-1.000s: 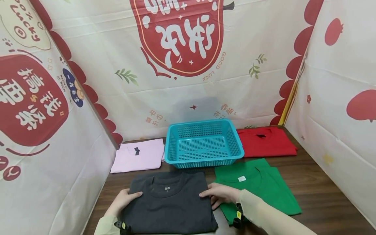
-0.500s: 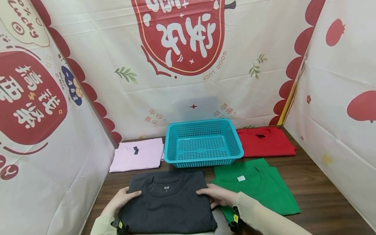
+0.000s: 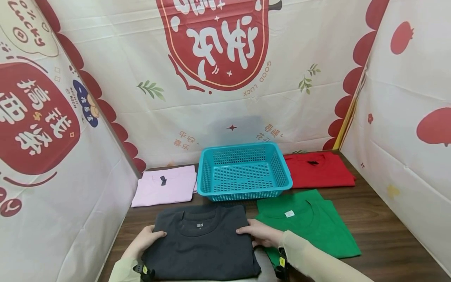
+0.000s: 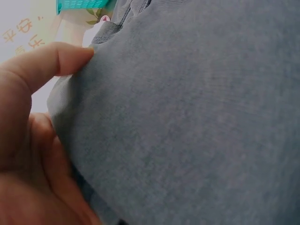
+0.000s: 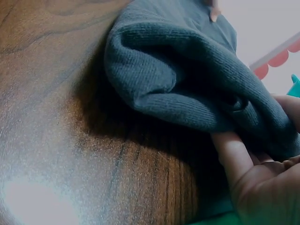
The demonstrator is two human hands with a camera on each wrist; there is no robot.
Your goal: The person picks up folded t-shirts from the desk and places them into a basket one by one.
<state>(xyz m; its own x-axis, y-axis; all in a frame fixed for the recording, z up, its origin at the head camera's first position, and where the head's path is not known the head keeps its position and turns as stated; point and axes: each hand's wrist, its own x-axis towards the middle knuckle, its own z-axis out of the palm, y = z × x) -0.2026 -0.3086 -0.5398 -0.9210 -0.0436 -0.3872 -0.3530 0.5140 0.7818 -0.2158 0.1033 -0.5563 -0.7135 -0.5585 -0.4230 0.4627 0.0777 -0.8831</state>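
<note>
A folded dark grey T-shirt (image 3: 201,250) lies at the front of the table, its neckline toward the basket. My left hand (image 3: 143,239) grips its left edge, thumb on top; in the left wrist view the thumb (image 4: 51,63) presses the cloth while the other fingers go underneath. On the opposite edge my right hand (image 3: 262,234) holds the shirt the same way. The right wrist view shows the folded layers of the grey T-shirt (image 5: 154,75) bulging at the side, with fingers of the right hand (image 5: 262,173) under them.
Behind the grey shirt stands a turquoise plastic basket (image 3: 208,194) with nothing in it. A folded pink shirt (image 3: 176,192) lies to its left, a red shirt (image 3: 317,172) to its right. A green shirt (image 3: 303,223) spreads beside my right forearm. Printed cloth walls (image 3: 225,105) enclose the table.
Both hands keep their grip on the grey T-shirt's sides. The right thumb has slid slightly inward and the left hand a little to the left; the shirt stays nearly in place.
</note>
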